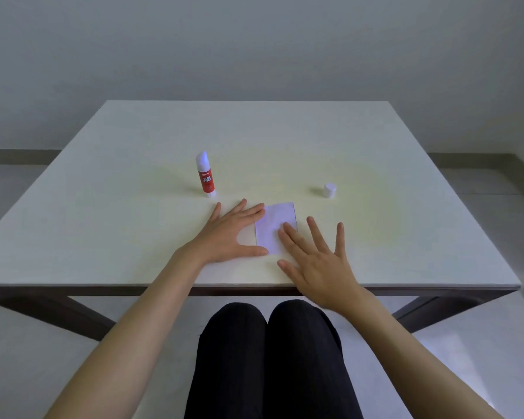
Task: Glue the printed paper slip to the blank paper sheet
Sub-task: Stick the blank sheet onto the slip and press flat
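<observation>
While both hands lie flat with fingers spread, the left hand (230, 234) and right hand (318, 261) press the paper slip (274, 225) at frame centre; the blank sheet is indistinguishable from the surface (406, 225). With the glue stick (205, 175) uncapped and its cap (329, 190) apart, gluing seems nearly done.

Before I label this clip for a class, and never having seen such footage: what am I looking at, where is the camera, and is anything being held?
One picture, from a camera worn on a person's head, looking down past their knees. Both bare hands lie flat and open: the left hand and right hand press a small white paper rectangle onto the pale square table. Nothing is held. Beyond stand an uncapped red-and-white glue stick and, to its right, its small white cap.
</observation>
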A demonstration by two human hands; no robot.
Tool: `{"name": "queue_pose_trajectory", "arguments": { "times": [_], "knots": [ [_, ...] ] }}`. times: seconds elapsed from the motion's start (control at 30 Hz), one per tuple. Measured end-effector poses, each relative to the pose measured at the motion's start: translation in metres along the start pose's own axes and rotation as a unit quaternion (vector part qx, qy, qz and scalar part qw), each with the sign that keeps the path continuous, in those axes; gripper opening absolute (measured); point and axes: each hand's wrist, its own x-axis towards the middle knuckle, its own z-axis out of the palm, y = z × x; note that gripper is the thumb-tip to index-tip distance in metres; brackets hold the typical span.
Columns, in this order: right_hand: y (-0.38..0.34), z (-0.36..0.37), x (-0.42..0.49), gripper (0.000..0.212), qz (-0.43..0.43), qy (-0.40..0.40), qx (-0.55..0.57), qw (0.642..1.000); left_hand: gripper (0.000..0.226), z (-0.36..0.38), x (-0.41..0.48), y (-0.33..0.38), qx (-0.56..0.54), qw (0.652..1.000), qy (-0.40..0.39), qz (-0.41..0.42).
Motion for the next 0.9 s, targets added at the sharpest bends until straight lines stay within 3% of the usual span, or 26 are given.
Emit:
{"name": "queue_pose_trajectory", "arguments": {
  "times": [0.17,0.23,0.33,0.43,0.73,0.83,0.9],
  "knots": [
    [0.016,-0.008,0.047,0.065,0.054,-0.03,-0.008,0.998,0.09,0.001,0.001,-0.002,0.009,1.0,0.003,0.002],
    [0.013,-0.012,0.045,0.069,0.072,-0.006,-0.027,0.997,0.093,0.003,0.001,-0.003,0.013,1.0,0.008,0.004],
    [-0.007,-0.013,0.024,0.081,0.008,0.035,-0.007,0.999,0.099,0.005,0.002,-0.004,0.009,1.0,0.021,0.006],
    [-0.018,-0.011,0.022,0.078,-0.066,-0.008,0.029,0.997,0.097,0.004,0.004,-0.003,0.004,1.0,0.02,0.006],
    [0.021,-0.005,0.064,0.066,0.049,-0.05,0.001,0.998,0.092,0.0,0.002,0.001,0.024,1.0,-0.004,-0.003],
    [0.011,-0.009,0.059,0.076,0.068,-0.018,0.014,0.997,0.093,0.001,0.002,0.002,0.021,1.0,-0.002,-0.001],
    [-0.006,-0.007,0.047,0.083,0.006,0.021,0.031,0.999,0.092,0.001,0.004,0.001,0.019,1.0,0.0,0.004]
  ]
}}
